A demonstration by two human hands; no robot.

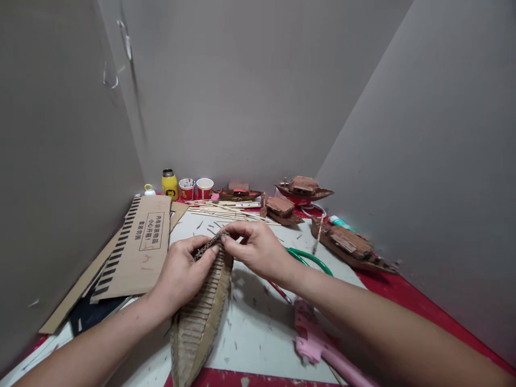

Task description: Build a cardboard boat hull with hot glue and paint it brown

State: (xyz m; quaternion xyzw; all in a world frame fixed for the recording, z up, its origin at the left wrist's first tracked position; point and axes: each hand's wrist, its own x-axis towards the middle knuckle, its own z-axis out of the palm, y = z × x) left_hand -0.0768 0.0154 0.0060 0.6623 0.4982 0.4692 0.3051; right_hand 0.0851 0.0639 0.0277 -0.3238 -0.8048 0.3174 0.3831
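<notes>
A long corrugated cardboard piece (199, 328), pointed and boat-shaped, runs from the front edge of the view up to both hands. My left hand (187, 269) pinches a narrow, dark-edged cardboard strip (209, 245) at the far end of the piece, thumb on the near side. My right hand (252, 247) has thumb and forefinger closed on the strip's upper right end. The fingertips of the two hands are close together. How the strip meets the boat-shaped piece is partly hidden by the fingers.
A pink glue gun (318, 344) and green-handled scissors (312, 258) lie right. Brown model boats (350, 244) stand behind and right. Thin sticks (229, 211), paper cups (205, 188) and a yellow bottle (170, 185) are at the back. Printed cardboard (139, 252) lies left.
</notes>
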